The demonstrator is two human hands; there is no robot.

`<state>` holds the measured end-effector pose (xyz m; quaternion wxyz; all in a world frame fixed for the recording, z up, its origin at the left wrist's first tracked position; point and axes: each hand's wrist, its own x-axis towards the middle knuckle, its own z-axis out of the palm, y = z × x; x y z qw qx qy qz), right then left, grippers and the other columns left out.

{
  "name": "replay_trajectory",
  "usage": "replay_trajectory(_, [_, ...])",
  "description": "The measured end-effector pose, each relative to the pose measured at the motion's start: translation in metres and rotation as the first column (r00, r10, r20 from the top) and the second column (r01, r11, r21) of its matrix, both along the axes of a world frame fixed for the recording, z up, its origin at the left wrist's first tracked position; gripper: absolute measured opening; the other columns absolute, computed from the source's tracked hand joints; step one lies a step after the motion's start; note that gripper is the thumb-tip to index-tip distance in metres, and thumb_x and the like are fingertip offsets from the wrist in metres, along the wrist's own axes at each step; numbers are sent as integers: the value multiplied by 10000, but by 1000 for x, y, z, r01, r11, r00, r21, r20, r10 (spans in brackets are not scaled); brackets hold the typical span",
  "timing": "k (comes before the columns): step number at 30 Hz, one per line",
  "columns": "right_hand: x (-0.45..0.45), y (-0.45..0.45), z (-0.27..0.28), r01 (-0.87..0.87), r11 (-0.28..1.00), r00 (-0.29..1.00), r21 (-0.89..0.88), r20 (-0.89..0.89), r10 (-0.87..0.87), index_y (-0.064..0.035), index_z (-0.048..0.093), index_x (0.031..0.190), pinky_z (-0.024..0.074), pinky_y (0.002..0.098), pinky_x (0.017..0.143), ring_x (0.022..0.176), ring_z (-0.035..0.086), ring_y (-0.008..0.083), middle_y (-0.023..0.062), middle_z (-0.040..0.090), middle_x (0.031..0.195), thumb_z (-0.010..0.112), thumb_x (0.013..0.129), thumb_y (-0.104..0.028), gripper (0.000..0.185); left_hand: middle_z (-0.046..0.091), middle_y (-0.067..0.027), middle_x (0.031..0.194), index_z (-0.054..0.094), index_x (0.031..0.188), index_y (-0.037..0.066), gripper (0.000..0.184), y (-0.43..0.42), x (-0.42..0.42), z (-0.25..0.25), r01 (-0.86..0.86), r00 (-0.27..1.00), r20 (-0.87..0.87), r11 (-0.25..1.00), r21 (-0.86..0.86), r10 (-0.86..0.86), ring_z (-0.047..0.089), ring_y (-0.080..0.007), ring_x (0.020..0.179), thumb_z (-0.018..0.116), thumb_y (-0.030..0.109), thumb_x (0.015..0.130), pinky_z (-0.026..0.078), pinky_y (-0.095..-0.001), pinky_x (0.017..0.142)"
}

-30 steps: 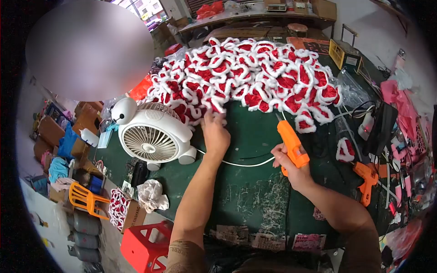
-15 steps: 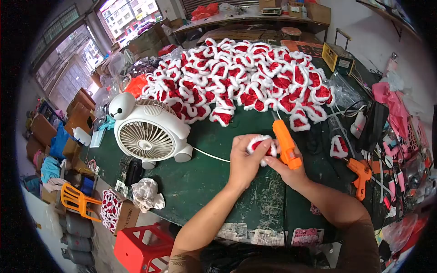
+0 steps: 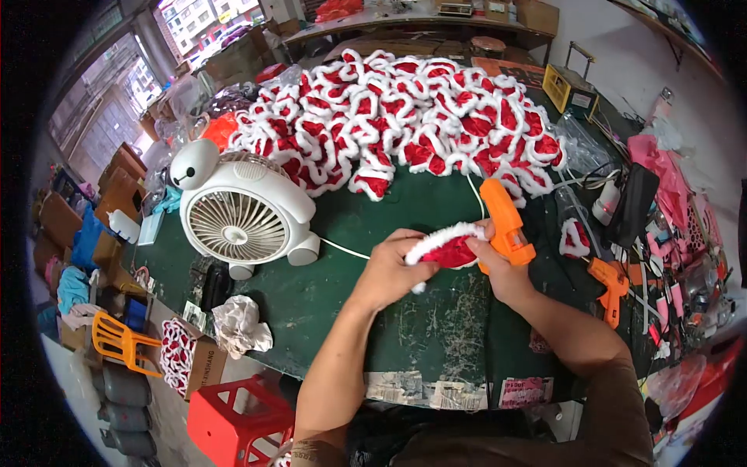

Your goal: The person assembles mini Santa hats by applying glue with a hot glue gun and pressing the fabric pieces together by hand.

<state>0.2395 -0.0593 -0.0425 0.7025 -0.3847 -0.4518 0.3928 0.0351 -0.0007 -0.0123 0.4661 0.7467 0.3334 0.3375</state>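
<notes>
My left hand [image 3: 387,272] is closed on one end of a small red velvet piece with white fluffy trim [image 3: 450,254], thumb in front. The piece is stretched sideways between both hands over the green table [image 3: 366,327]. My right hand [image 3: 507,279] pinches its other end between thumb and fingers while also holding an orange hot glue gun [image 3: 504,218]. The glue gun stands upright against that hand, and a pale glue stick or cord runs up from behind it; its nozzle cannot be made out. Beyond lies a large pile of similar red-and-white pieces [image 3: 366,117].
A white character-shaped fan [image 3: 268,206] stands left, its cord crossing toward my left hand. Crumpled paper [image 3: 241,323] lies near the front-left edge. At right are a single trimmed piece [image 3: 574,237], a second orange glue gun [image 3: 611,289] and a black case [image 3: 636,204].
The trimmed piece, bunched up before, is now stretched out wide. My hands have moved apart, the left one leftward and the right one slightly rightward with the glue gun. The view has shifted slightly.
</notes>
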Motion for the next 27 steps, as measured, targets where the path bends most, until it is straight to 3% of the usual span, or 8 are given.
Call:
replay_trajectory(4, [2,0,4,-21,1000,1000,18,-3,21,-97,469,969,436,227,674,794,505,62,6,515,987,660,874,33,250,618,-77,1199,716,988,-52,208,2,-6,9,104,977,209,943,-316,-38,629,-169,953,666,-16,789,501,-294,820])
replay_trajectory(5, [5,-4,4,-40,998,999,-54,20,41,-96,465,983,473,297,835,955,571,130,60,554,1058,628,876,37,236,618,-77,1199,716,988,-52,208,2,-5,10,111,976,212,941,-319,-43,629,-169,953,666,-16,789,501,-294,820])
replay_trajectory(8, [3,-7,5,-119,989,992,-82,30,122,-92,466,975,466,298,834,955,571,138,64,560,1048,619,879,41,225,644,-122,1174,680,1025,-91,255,3,-6,12,66,904,406,898,-435,130,656,-210,966,589,11,809,522,-330,852])
replay_trajectory(14, [-1,-10,3,-209,973,975,-95,60,215,-88,487,972,465,299,838,931,569,136,56,568,1024,650,859,41,237,681,-171,962,616,1089,-75,327,10,-9,-8,548,607,781,635,-545,146,682,-260,922,518,100,831,542,-398,886])
replay_trajectory(16, [-3,-10,2,-141,988,989,-63,35,143,-78,511,953,468,254,693,815,555,86,19,570,953,681,864,0,208,680,-146,931,615,1097,-50,311,1,2,0,460,678,712,649,-606,183,679,-238,904,537,46,812,550,-382,851])
replay_trajectory(18, [-1,-9,-2,-159,983,987,-87,12,160,-82,503,974,472,272,757,879,565,105,36,568,1001,679,857,10,230,685,-118,909,623,1084,-13,325,-17,15,22,215,831,535,798,-563,154,673,-214,846,549,-39,769,558,-355,800])
replay_trajectory(22, [3,-11,-2,-205,968,976,-145,48,214,-81,495,995,491,279,791,950,583,128,66,571,1078,684,853,2,251,686,-72,913,613,1108,7,219,-17,14,14,145,933,358,862,-485,45,652,-122,813,654,39,895,531,-266,726])
replay_trajectory(27, [-8,-7,4,-183,983,982,-4,42,183,-82,491,992,496,268,780,970,588,132,87,581,1101,680,860,5,247,672,-72,860,577,1022,29,123,-10,17,8,126,788,562,827,-549,253,638,-117,760,637,103,943,535,-271,717])
